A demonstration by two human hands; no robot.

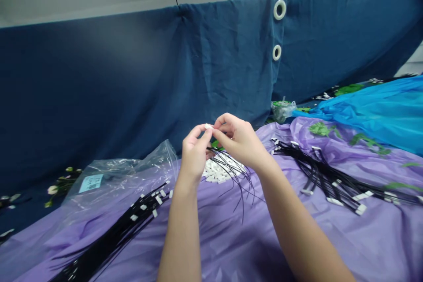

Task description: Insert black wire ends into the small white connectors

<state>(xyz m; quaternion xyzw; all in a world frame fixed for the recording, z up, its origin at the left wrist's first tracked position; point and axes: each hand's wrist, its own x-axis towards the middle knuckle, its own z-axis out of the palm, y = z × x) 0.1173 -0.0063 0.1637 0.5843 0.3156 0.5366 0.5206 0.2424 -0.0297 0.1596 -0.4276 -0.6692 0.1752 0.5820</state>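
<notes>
In the middle of the head view my two hands meet at a small white plastic connector [209,126]. My left hand [194,152] pinches it between thumb and forefinger. From the right, the thumb and fingertips of my right hand [239,141] close at its other end; whether they also grip a wire is hidden. Thin black wires [236,176] trail down and to the right from behind the left fingers, and their upper ends are covered. Beneath the hands lies a heap of small white connectors [218,171], partly hidden by the wires.
Purple sheeting [224,233] covers the work surface. A bundle of black cables with white ends [112,238] lies left, another cable bundle [324,172] right. A clear plastic bag [132,172] rests behind the left bundle. Blue cloth [139,83] hangs across the back; bright blue fabric [373,110] spreads right.
</notes>
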